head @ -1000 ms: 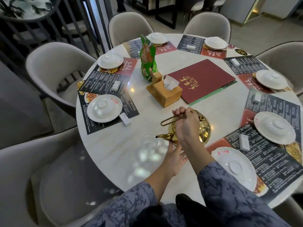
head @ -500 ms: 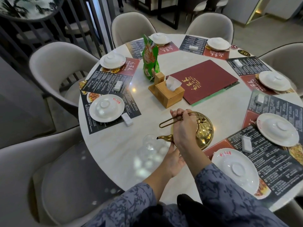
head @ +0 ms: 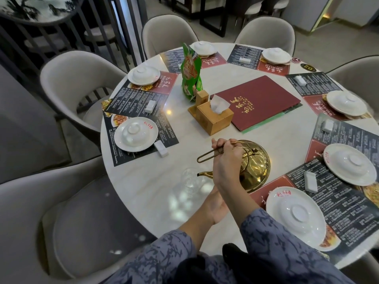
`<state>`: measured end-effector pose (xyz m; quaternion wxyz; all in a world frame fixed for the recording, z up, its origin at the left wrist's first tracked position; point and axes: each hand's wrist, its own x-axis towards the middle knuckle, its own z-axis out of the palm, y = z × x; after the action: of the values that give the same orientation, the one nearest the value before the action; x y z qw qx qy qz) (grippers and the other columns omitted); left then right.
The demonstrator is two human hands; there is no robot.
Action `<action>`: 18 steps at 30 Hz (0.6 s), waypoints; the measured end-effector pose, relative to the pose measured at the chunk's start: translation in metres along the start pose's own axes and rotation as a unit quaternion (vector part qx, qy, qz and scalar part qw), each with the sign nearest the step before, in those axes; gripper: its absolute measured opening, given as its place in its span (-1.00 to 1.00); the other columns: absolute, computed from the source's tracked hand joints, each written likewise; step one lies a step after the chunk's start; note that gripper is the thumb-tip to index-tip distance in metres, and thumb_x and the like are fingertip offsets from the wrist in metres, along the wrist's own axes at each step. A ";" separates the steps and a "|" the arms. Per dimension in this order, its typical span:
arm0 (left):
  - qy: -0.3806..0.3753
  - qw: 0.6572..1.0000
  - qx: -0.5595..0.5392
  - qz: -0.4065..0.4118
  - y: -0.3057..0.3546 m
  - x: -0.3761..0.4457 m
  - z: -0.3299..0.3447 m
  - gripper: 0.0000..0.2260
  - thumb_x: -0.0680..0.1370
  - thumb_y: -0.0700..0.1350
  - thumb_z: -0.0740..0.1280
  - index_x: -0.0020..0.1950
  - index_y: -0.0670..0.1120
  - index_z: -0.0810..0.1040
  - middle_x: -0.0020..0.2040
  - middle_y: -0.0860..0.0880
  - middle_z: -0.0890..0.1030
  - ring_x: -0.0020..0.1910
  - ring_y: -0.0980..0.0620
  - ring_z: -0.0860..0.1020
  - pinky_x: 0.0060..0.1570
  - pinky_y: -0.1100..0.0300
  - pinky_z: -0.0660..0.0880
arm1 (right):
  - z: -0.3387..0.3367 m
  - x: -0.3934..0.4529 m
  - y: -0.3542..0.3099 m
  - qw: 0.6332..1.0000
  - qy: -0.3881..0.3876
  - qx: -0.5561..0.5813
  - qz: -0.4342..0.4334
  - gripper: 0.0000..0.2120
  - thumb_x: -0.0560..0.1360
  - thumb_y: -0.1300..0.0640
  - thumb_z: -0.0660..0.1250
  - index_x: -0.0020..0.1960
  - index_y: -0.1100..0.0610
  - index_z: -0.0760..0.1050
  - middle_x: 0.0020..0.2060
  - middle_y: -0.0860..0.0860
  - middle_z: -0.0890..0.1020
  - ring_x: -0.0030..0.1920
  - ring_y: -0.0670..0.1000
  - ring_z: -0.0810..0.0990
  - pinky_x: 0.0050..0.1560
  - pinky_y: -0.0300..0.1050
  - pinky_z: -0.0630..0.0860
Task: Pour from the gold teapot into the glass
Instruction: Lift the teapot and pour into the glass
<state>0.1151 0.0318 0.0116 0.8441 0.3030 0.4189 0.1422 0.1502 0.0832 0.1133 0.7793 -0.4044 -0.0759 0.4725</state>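
The gold teapot [head: 256, 167] is tilted to the left above the white round table [head: 143, 187]. Its spout points at the rim of the clear glass [head: 191, 179], which stands on the table just left of it. No stream of liquid can be made out. My right hand [head: 225, 160] grips the teapot's thin wire handle from above. My left hand [head: 213, 203] lies under my right forearm, right beside the glass. Its fingers are hidden, so I cannot tell if they touch the glass or the teapot.
A bamboo tissue box [head: 213, 119], a green packet [head: 191, 72] and a red menu [head: 258, 101] stand behind the teapot. White plates on dark placemats ring the table, the nearest plate [head: 295, 214] at my right. Grey chairs [head: 67, 212] surround the table.
The spout has edged slightly left, closer over the glass. Both hands keep nearly the same pose; the view has shifted a little.
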 end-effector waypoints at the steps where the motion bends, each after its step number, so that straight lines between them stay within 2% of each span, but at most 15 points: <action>1: 0.001 1.000 -0.005 -0.002 0.000 -0.001 0.000 -0.58 0.65 0.10 -0.04 0.44 -0.04 0.29 0.13 0.04 0.52 0.08 0.12 0.51 -0.13 0.30 0.55 | 0.002 -0.001 0.000 1.000 0.001 -0.002 -0.001 -0.79 0.63 0.36 -0.01 -0.08 0.11 0.26 -0.32 0.05 0.43 -0.34 -0.03 0.49 0.15 -0.01 0.47; 5: 0.003 1.000 -0.024 -0.001 0.002 -0.004 0.000 -0.55 0.65 0.13 -0.04 0.48 -0.02 0.25 0.23 0.00 0.48 0.14 0.06 0.50 -0.01 0.24 0.54 | 0.005 -0.002 0.002 1.000 0.004 -0.004 -0.004 -0.79 0.62 0.37 0.00 -0.07 0.11 0.26 -0.32 0.04 0.44 -0.35 -0.03 0.49 0.02 -0.07 0.47; 8: 0.003 1.000 -0.020 -0.012 0.004 -0.007 0.001 -0.54 0.65 0.14 -0.07 0.47 -0.03 0.24 0.30 -0.03 0.41 0.24 0.01 0.42 0.13 0.17 0.45 | 0.006 -0.002 0.003 1.000 0.003 -0.009 -0.006 -0.80 0.62 0.36 0.00 -0.05 0.11 0.26 -0.31 0.05 0.45 -0.31 -0.01 0.48 0.02 -0.07 0.47; 11: 0.002 1.000 -0.017 -0.009 0.002 -0.005 0.000 -0.55 0.64 0.13 -0.07 0.46 -0.03 0.25 0.28 -0.02 0.41 0.23 0.03 0.43 0.15 0.17 0.44 | 0.005 -0.002 0.004 1.000 0.003 -0.016 -0.006 -0.81 0.62 0.36 0.01 -0.04 0.11 0.26 -0.30 0.06 0.45 -0.29 0.01 0.48 0.02 -0.06 0.46; 14: 0.002 1.000 -0.018 -0.011 0.001 -0.005 0.001 -0.55 0.66 0.08 -0.08 0.49 -0.07 0.19 0.31 -0.04 0.37 0.29 0.02 0.35 0.24 0.14 0.33 | 0.005 -0.003 0.004 1.000 0.005 -0.017 -0.007 -0.81 0.62 0.36 0.01 -0.05 0.11 0.27 -0.31 0.06 0.45 -0.29 0.01 0.48 0.01 -0.07 0.46; 18: 0.030 0.997 -0.071 0.001 -0.002 0.000 -0.004 -0.59 0.66 0.04 -0.01 0.46 -0.07 0.28 0.43 -0.15 0.38 0.42 -0.13 0.36 0.24 0.07 0.42 | 0.007 -0.004 0.004 0.999 0.011 -0.030 -0.012 -0.80 0.63 0.35 0.00 -0.07 0.11 0.27 -0.31 0.05 0.44 -0.30 0.01 0.48 -0.02 -0.09 0.47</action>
<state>0.1114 0.0314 0.0084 0.8504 0.2382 0.4327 0.1813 0.1417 0.0847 0.1166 0.7731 -0.4317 -0.0865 0.4567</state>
